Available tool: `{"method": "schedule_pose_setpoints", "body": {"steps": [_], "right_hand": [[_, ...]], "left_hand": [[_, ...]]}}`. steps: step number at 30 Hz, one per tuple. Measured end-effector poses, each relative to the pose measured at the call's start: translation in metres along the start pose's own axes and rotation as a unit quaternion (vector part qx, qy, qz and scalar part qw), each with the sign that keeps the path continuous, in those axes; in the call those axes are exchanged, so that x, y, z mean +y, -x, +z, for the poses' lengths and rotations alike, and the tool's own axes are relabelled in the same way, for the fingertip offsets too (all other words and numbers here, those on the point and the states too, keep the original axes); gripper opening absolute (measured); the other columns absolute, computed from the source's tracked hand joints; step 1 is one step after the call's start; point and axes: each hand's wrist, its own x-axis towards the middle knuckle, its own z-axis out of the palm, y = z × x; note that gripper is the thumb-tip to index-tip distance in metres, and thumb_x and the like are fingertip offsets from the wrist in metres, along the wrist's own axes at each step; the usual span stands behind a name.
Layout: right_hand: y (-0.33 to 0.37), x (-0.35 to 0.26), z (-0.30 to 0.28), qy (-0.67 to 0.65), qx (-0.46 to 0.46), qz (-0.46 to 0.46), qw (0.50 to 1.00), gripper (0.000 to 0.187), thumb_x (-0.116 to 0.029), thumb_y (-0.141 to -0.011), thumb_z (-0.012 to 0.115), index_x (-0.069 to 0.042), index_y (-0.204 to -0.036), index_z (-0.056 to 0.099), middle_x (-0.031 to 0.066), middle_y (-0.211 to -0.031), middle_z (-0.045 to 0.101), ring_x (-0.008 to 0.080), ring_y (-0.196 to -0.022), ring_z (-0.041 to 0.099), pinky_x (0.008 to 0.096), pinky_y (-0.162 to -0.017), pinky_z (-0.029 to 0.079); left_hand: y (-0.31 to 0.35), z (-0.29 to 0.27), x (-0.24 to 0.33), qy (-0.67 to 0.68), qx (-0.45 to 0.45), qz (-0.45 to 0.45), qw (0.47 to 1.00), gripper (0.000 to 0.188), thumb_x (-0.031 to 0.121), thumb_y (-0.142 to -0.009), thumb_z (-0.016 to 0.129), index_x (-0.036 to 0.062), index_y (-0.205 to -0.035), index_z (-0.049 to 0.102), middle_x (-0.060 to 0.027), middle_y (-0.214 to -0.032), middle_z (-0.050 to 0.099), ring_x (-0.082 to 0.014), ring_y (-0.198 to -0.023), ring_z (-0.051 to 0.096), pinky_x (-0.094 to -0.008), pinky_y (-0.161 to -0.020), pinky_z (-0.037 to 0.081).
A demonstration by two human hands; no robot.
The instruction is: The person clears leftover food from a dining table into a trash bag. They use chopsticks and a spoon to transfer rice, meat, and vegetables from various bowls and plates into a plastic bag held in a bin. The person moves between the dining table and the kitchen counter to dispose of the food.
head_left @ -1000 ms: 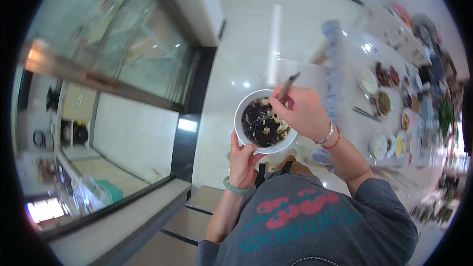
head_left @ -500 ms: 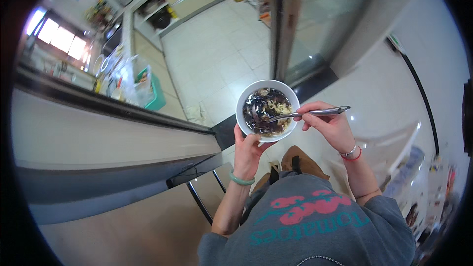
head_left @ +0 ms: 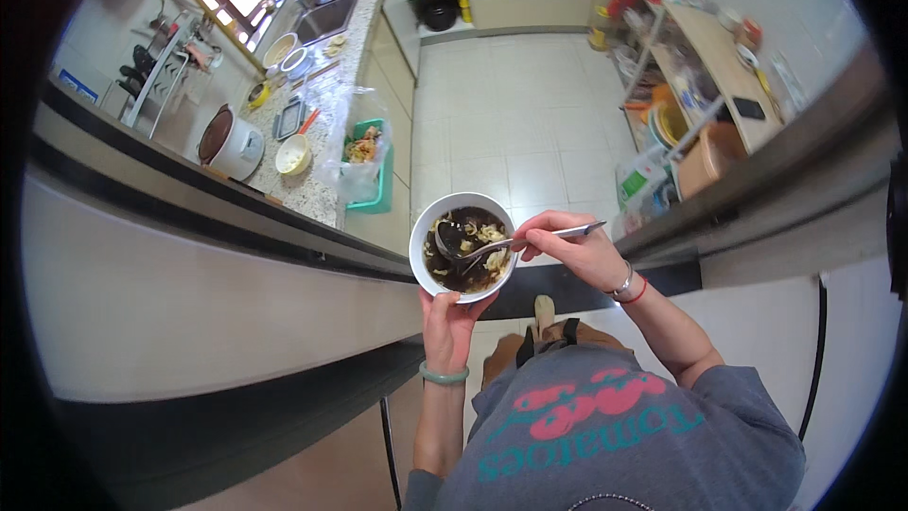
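Observation:
A white bowl (head_left: 417,265) of dark soup with pale yellow, egg-like shreds is held up in front of me. My left hand (head_left: 448,326) grips it from beneath, thumb against the near side and fingers under the base. My right hand (head_left: 566,248) is closed around the handle of a metal ladle (head_left: 492,247). The ladle's round head rests in the soup toward the left side of the bowl, partly under the dark liquid. Its handle crosses the right rim and sticks out past my fingers.
Ahead lies a tiled kitchen floor (head_left: 511,132) beyond a dark threshold (head_left: 653,278). Along the left counter stand a rice cooker (head_left: 235,146), a small yellow pot (head_left: 293,155), a sink (head_left: 326,19) and a green bin (head_left: 380,191) of scraps. On the right is a loaded shelf (head_left: 711,61).
I have moved forward into the kitchen doorway, and more of the counter and right shelf shows. The bowl sits lower and further left in view; the ladle stays in it.

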Motion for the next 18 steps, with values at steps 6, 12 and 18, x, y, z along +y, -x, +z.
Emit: {"method": "schedule_pose_setpoints", "body": {"steps": [6, 12, 18], "right_hand": [[-0.143, 0.012, -0.017, -0.02, -0.044, 0.037, 0.998, 0.017, -0.016, -0.09, 0.061, 0.001, -0.093, 0.063, 0.0086, -0.086, 0.068, 0.0112, -0.076, 0.064, 0.0245, -0.068, 0.054], [-0.282, 0.021, -0.02, 0.045, -0.098, 0.049, 0.993, 0.02, -0.017, -0.088, 0.064, 0.002, -0.094, 0.067, 0.0059, -0.081, 0.067, 0.009, -0.072, 0.062, 0.0231, -0.065, 0.051], [-0.394, 0.031, -0.005, 0.068, -0.161, 0.088, 0.981, 0.021, -0.017, -0.09, 0.061, 0.001, -0.098, 0.067, 0.0064, -0.083, 0.068, 0.01, -0.076, 0.063, 0.0242, -0.069, 0.053]], "left_hand": [[-0.094, 0.006, 0.032, 0.025, 0.063, 0.061, 0.996, 0.06, 0.001, -0.08, 0.047, 0.0092, -0.137, 0.03, -0.0166, -0.133, 0.042, -0.0351, -0.118, 0.049, -0.054, -0.094, 0.048], [-0.199, -0.014, 0.065, 0.069, 0.095, 0.101, 0.988, 0.061, -0.001, -0.08, 0.045, 0.0103, -0.137, 0.029, -0.016, -0.133, 0.042, -0.0346, -0.118, 0.049, -0.0542, -0.095, 0.047], [-0.287, -0.033, 0.102, 0.101, 0.127, 0.111, 0.98, 0.064, -0.003, -0.079, 0.042, 0.0126, -0.139, 0.025, -0.0155, -0.135, 0.038, -0.0342, -0.121, 0.046, -0.0567, -0.097, 0.045]]}}
